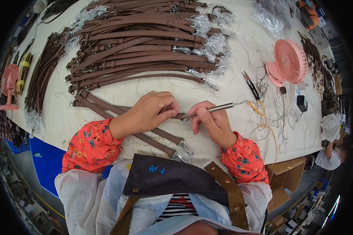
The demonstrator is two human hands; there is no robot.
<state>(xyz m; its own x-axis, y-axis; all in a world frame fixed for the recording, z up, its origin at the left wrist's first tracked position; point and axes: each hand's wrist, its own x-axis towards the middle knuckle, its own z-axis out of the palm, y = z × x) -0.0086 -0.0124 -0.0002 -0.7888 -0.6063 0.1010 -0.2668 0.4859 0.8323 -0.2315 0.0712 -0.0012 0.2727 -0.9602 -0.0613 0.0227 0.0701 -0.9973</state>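
My left hand (147,111) has its fingers pinched on the end of a brown strap (178,116), mostly hidden beneath them. My right hand (212,122) grips a slim silver pen-like tool (219,107). One end of the tool meets the strap end near a small metal fitting; its thin, pale end points right. Under my left wrist, brown straps (155,143) slant down to the right. Their metal clasps (184,150) lie close to my apron, one wrapped in clear plastic.
A large pile of brown straps (145,43) with plastic-wrapped clasps covers the far table. Black-handled snips (253,87) lie right, beside loose threads and yellow cord (264,117). A pink fan (288,62) stands beyond them. More straps (47,74) lie left. A cardboard box (284,178) stands below the table's right edge.
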